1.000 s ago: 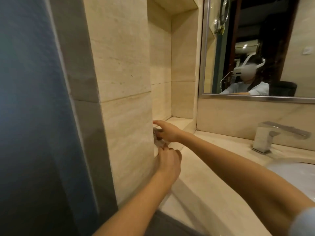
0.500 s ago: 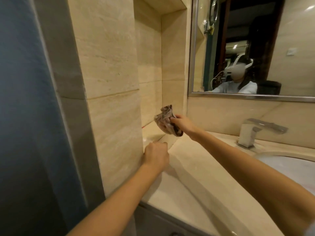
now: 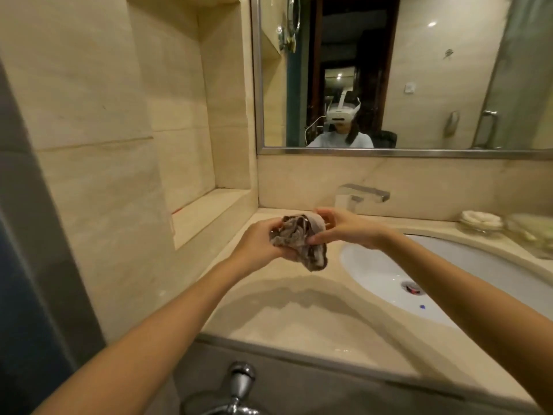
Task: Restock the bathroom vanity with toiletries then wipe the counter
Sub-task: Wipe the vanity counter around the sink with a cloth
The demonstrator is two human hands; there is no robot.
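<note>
Above the near-left part of the counter (image 3: 299, 330), a crumpled grey-brown cloth (image 3: 296, 239) is held in the air between both hands, clear of the stone. The left hand (image 3: 258, 247) comes in from the left and wraps the bunched left side of the cloth, its fingers curled under and round the wad. The right hand (image 3: 344, 229) meets it from the right: its thumb presses against the cloth's right side and its fingers arch over the top edge, pinching a fold. Most of the cloth sits between the two palms; a loose tail hangs down below the grip, toward the near side and just left of the basin's rim.

To the right of the hands the white oval sink basin (image 3: 449, 265) is sunk into the counter, with its drain (image 3: 413, 287) near the bottom. A square chrome faucet (image 3: 362, 194) stands at the far edge, behind the right hand. Far right, a small dish (image 3: 481, 220) sits on the counter. On the left a tiled recess with a low shelf (image 3: 209, 211) opens in the wall. A framed mirror (image 3: 449, 70) hangs above the faucet and reflects a person wearing a headset. A chrome fitting (image 3: 241, 381) shows below the counter's near edge.
</note>
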